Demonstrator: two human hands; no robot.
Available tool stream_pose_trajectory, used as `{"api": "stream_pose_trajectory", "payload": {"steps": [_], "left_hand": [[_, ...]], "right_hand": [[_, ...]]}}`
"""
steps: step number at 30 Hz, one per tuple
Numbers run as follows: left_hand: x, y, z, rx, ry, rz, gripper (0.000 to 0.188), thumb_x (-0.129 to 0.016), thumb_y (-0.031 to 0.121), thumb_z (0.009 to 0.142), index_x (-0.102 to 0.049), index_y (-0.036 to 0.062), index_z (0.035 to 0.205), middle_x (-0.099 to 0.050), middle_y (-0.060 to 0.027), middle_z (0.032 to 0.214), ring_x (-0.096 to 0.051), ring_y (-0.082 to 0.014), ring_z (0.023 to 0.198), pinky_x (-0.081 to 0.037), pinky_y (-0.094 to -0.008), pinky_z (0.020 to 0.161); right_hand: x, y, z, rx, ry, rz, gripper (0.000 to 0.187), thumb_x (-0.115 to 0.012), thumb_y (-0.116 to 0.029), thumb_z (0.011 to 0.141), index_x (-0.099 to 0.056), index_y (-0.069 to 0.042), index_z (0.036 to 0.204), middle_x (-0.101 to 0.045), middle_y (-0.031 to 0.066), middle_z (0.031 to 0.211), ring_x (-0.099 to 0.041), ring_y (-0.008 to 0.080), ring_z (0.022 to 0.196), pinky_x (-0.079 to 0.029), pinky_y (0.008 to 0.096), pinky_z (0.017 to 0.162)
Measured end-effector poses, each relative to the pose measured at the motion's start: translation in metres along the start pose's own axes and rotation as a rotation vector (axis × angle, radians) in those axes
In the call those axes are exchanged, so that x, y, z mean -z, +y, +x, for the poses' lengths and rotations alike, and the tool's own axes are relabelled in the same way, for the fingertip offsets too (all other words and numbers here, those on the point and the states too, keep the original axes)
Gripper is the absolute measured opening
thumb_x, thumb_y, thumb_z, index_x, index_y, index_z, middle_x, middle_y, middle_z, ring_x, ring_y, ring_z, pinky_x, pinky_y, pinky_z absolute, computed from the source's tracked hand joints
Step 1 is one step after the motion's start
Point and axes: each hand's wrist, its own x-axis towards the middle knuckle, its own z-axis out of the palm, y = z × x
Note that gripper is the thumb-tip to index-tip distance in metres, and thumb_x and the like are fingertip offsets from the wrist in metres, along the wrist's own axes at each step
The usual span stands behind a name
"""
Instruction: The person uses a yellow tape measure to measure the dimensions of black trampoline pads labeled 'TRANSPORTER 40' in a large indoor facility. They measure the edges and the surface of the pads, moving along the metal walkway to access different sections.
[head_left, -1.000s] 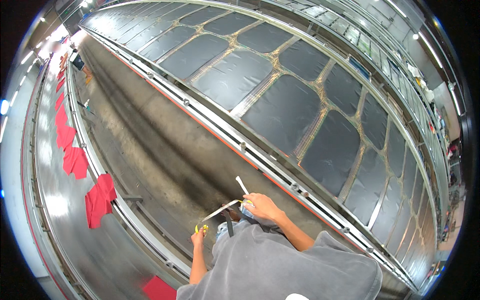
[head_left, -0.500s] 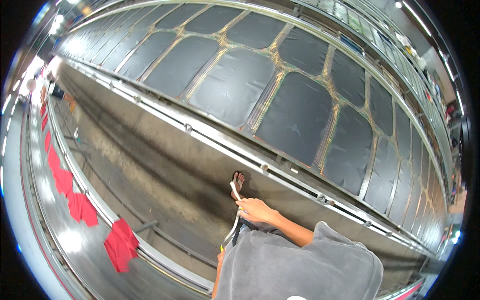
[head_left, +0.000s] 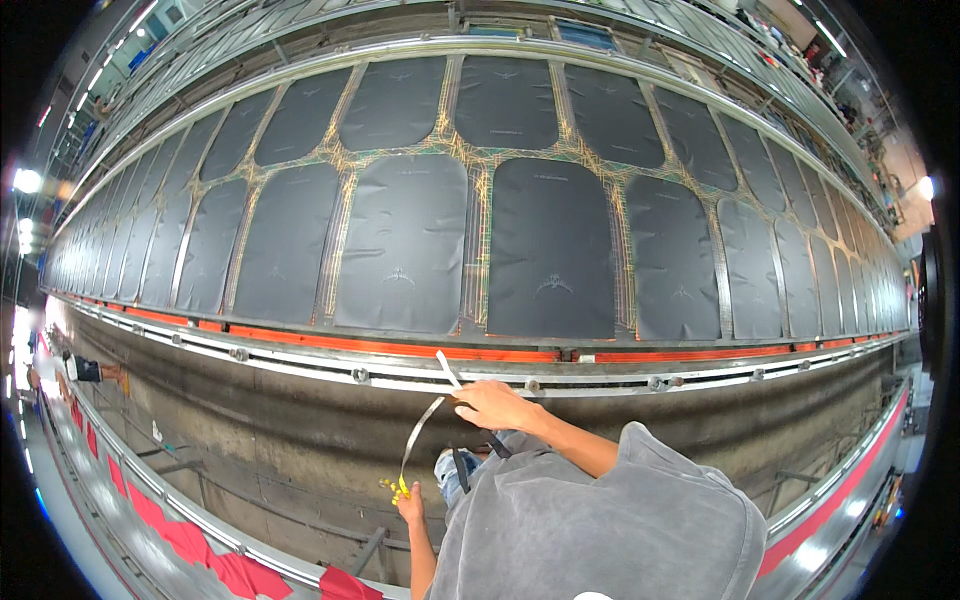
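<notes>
My right hand (head_left: 495,406) is closed on a thin, flexible white strip (head_left: 416,432) in front of the long table's near rail. One short end of the strip sticks up past my fingers, and the rest curves down to the left. Lower left, my left hand (head_left: 411,503) grips the strip's lower part, where there are small yellow pieces (head_left: 396,490) too small to make out. Beyond my right hand lies the long table, covered with rows of dark grey rounded panels (head_left: 552,250). Coloured lines (head_left: 476,250) run through the gaps between them.
A metal rail (head_left: 300,367) with round fittings runs along the table's near edge, under an orange strip (head_left: 420,350). Red cloth pieces (head_left: 190,545) lie on another long table behind me. Far left, part of another person (head_left: 85,369) shows in the aisle.
My view has swung so the panelled table now runs across the picture. My left hand has come out from beside my body, and more of the white strip shows between my hands.
</notes>
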Motion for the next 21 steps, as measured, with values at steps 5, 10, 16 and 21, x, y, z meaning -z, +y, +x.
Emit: {"api": "stream_pose_trajectory", "payload": {"steps": [5, 10, 16, 21], "left_hand": [[0.066, 0.035, -0.011, -0.713, -0.059, 0.265, 0.041, -0.074, 0.027, 0.087, -0.058, -0.0028, 0.112, -0.053, -0.0288, 0.138, -0.051, -0.0464, 0.126, -0.041, -0.0535, 0.107], [0.144, 0.004, -0.024, -0.502, -0.551, 0.161, 0.038, -0.071, 0.016, 0.092, -0.058, 0.0032, 0.125, -0.056, -0.0239, 0.142, -0.054, -0.0397, 0.130, -0.044, -0.0457, 0.110], [0.091, -0.038, 0.010, -0.388, -0.456, -0.293, 0.042, -0.071, 0.014, 0.093, -0.058, 0.0048, 0.131, -0.058, -0.0215, 0.141, -0.057, -0.0340, 0.128, -0.045, -0.0419, 0.108], [0.075, -0.040, 0.025, -0.425, -0.430, -0.457, 0.045, -0.071, 0.012, 0.093, -0.057, 0.0062, 0.135, -0.060, -0.0196, 0.140, -0.059, -0.0292, 0.126, -0.046, -0.0387, 0.108]], "right_hand": [[0.012, 0.023, -0.020, -0.193, 0.089, -0.075, 0.041, -0.060, -0.032, 0.097, -0.069, 0.000, 0.122, -0.073, 0.0217, 0.111, -0.068, 0.0409, 0.105, -0.053, 0.0514, 0.093], [0.012, 0.013, -0.066, -0.289, 0.189, -0.079, 0.046, -0.061, -0.022, 0.096, -0.058, 0.000, 0.137, -0.067, 0.0235, 0.122, -0.065, 0.0420, 0.107, -0.052, 0.0495, 0.093], [-0.007, -0.011, -0.142, -0.117, -0.116, -0.242, 0.077, -0.065, -0.013, 0.087, -0.033, -0.001, 0.157, -0.054, 0.0228, 0.138, -0.061, 0.0384, 0.116, -0.054, 0.0507, 0.092], [-0.061, -0.024, -0.147, -0.127, 0.006, -0.015, 0.063, -0.057, -0.005, 0.094, -0.037, 0.002, 0.154, -0.054, 0.0210, 0.141, -0.057, 0.0353, 0.125, -0.050, 0.0479, 0.104]]}}
